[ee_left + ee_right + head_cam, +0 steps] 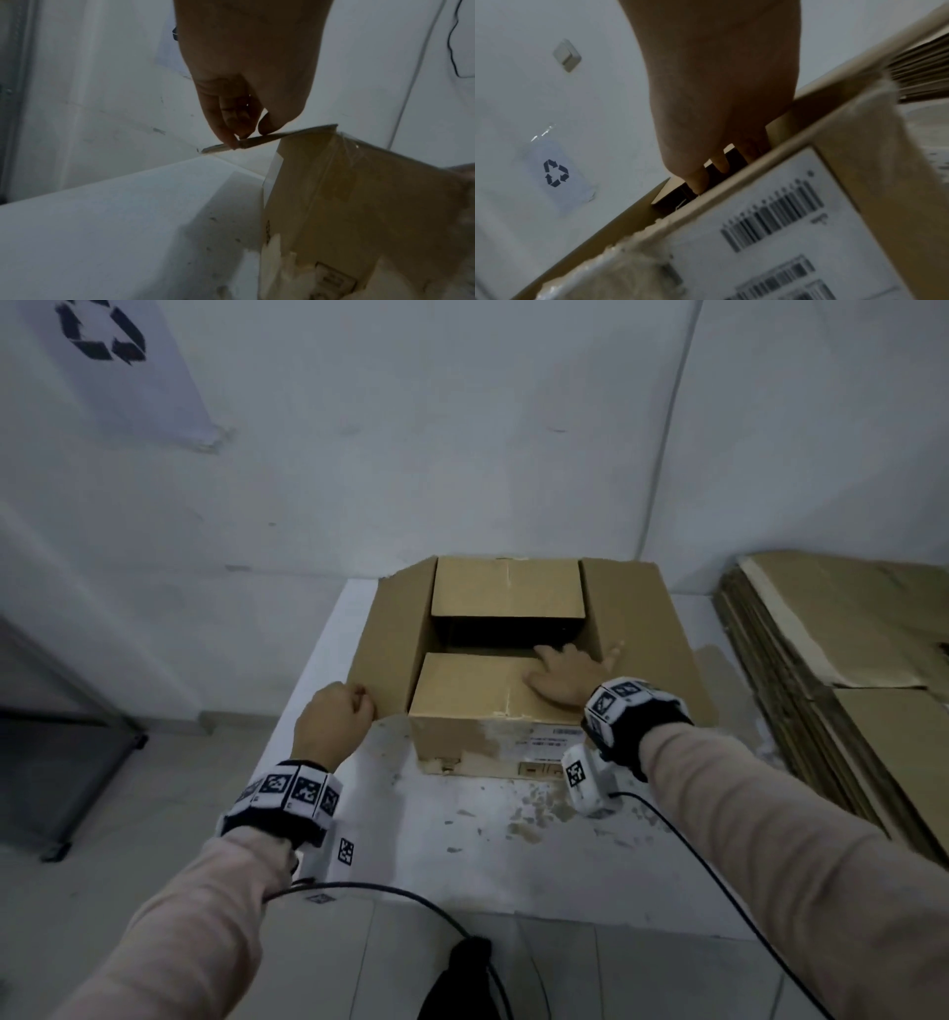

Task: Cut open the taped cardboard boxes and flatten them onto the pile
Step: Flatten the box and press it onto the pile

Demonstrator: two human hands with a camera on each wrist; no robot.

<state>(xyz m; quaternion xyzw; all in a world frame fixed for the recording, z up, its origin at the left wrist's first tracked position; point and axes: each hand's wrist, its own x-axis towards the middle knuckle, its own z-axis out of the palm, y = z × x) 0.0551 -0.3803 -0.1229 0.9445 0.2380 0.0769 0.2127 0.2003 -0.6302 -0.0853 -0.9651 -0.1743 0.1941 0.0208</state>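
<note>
Head view shows the box (477,726) near the table's (328,639) far edge, top open, left hand (334,719) pinching its left flap (393,634) outward while the right hand (562,677), fingers spread flat, presses the near flap down, likely for flattening beside the pile (842,660).

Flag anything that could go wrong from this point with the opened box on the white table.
1. The left hand only pinches the left flap at its corner, so the card might tear or slip free there.
2. The right hand presses flat on the near inner flap; it may fold inward and the fingers drop into the box.
</note>
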